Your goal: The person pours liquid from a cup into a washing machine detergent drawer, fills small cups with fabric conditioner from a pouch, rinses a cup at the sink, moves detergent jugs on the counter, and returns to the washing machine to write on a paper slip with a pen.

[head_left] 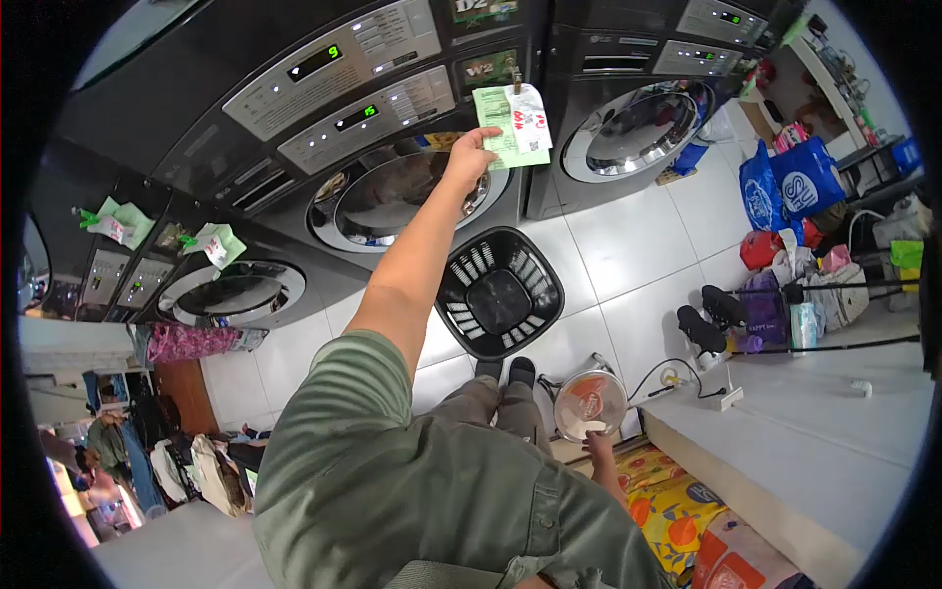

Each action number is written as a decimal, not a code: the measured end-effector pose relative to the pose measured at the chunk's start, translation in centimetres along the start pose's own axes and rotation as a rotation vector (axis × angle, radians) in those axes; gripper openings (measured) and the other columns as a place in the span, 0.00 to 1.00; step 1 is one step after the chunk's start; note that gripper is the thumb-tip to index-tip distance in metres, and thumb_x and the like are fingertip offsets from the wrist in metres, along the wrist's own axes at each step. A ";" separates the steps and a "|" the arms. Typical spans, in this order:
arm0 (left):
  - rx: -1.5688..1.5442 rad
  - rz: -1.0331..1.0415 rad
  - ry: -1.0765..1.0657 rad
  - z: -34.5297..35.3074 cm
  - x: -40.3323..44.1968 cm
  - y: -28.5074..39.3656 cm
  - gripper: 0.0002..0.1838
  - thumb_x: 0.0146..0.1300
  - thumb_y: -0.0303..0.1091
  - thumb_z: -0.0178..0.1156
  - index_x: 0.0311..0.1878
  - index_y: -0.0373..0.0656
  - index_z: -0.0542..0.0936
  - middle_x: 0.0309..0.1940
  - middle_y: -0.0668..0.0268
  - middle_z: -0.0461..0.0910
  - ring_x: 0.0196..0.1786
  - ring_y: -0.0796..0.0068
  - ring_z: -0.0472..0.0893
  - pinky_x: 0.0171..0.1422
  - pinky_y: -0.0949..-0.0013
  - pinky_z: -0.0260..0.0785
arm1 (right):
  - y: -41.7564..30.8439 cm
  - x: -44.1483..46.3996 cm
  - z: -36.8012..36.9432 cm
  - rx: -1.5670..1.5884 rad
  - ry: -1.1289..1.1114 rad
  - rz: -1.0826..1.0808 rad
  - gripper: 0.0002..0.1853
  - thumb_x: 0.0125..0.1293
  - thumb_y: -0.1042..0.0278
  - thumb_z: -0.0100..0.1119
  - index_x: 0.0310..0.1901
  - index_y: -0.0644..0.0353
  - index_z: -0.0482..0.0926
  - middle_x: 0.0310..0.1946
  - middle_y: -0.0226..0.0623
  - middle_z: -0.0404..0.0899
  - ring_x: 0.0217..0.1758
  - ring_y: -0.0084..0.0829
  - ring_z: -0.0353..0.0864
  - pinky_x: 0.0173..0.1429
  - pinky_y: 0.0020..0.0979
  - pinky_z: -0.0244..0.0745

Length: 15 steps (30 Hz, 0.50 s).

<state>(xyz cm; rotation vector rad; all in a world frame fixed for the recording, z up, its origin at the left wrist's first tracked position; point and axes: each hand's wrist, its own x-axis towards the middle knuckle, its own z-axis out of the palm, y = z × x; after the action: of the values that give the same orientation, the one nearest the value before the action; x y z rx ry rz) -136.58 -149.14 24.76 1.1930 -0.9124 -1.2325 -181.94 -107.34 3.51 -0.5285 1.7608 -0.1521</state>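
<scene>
My left hand (473, 155) is stretched up to the washer front, its fingers closed on the left edge of a green slip (498, 155). A white receipt (528, 118) with red writing lies over the slip, and a clip (517, 80) is at their top. Low in the view, my right hand (597, 447) is at the near edge of a round container (589, 402) with a clear lid and an orange label. Something small and white (589, 429) shows at its fingertips; whether the fingers grip it is unclear. A black basket (500, 294) stands on the floor between my feet and the washer.
Stacked dark machines line the back, with round doors (388, 206) (638, 133) at knee height. Blue bags (810, 177) and black shoes (702, 329) are on the right. A cable (677, 363) runs beside the white ledge (785, 422). Clothes (167, 471) hang at the left.
</scene>
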 end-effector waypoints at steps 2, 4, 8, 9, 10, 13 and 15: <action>0.037 -0.001 0.000 0.3 0.0 0.2 0.23 0.45 0.11 0.48 0.48 0.39 0.70 0.40 0.62 0.75 0.40 0.74 0.75 0.40 0.77 0.66 | -1.2 -0.1 0.5 -0.036 -0.006 0.000 0.14 0.56 0.59 0.49 0.41 0.57 0.72 0.27 0.33 0.75 0.25 0.29 0.73 0.28 0.34 0.65; 0.083 -0.005 0.017 0.6 -0.3 0.8 0.24 0.45 0.11 0.47 0.48 0.39 0.68 0.39 0.62 0.75 0.38 0.75 0.75 0.36 0.78 0.65 | -4.6 -2.7 1.0 -0.037 -0.006 -0.034 0.15 0.54 0.57 0.50 0.38 0.59 0.73 0.26 0.32 0.75 0.25 0.26 0.73 0.22 0.28 0.62; 0.104 -0.006 0.106 0.6 0.5 -0.7 0.21 0.43 0.11 0.51 0.43 0.40 0.68 0.36 0.63 0.74 0.36 0.74 0.75 0.32 0.78 0.65 | -5.9 -1.1 -1.8 0.082 -0.093 0.080 0.16 0.58 0.59 0.48 0.44 0.59 0.70 0.31 0.36 0.76 0.30 0.30 0.74 0.32 0.34 0.66; 0.127 0.003 0.134 0.5 0.8 -1.2 0.21 0.43 0.11 0.51 0.42 0.40 0.68 0.34 0.64 0.74 0.35 0.74 0.74 0.31 0.78 0.64 | -5.8 -0.3 -2.7 0.099 -0.092 0.078 0.16 0.58 0.59 0.48 0.44 0.59 0.70 0.31 0.36 0.76 0.30 0.30 0.74 0.32 0.34 0.66; 0.205 -0.014 0.216 1.0 0.6 -0.9 0.21 0.39 0.11 0.52 0.41 0.36 0.70 0.36 0.62 0.75 0.39 0.72 0.74 0.40 0.75 0.66 | -5.6 0.4 -3.6 0.086 -0.068 0.082 0.15 0.58 0.59 0.48 0.42 0.60 0.71 0.30 0.36 0.76 0.30 0.30 0.74 0.33 0.36 0.67; 0.017 -0.056 0.225 3.0 0.2 -2.3 0.15 0.48 0.17 0.51 0.41 0.39 0.71 0.33 0.66 0.75 0.28 0.79 0.73 0.31 0.78 0.65 | -4.7 3.3 -8.3 0.026 -0.023 0.021 0.15 0.55 0.59 0.51 0.38 0.61 0.73 0.27 0.35 0.75 0.26 0.30 0.73 0.28 0.34 0.66; 0.066 -0.187 0.215 2.6 1.1 -5.1 0.11 0.51 0.21 0.53 0.40 0.42 0.70 0.28 0.69 0.73 0.25 0.80 0.71 0.27 0.80 0.62 | -4.5 6.4 -11.5 -0.039 -0.002 -0.046 0.14 0.53 0.59 0.54 0.36 0.62 0.75 0.24 0.34 0.74 0.22 0.29 0.71 0.23 0.31 0.64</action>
<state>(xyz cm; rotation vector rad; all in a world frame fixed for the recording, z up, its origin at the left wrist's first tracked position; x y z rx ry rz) -139.97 -150.32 20.11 1.4591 -0.6984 -1.2005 -192.68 -116.08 2.51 -0.5974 1.7530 -0.1493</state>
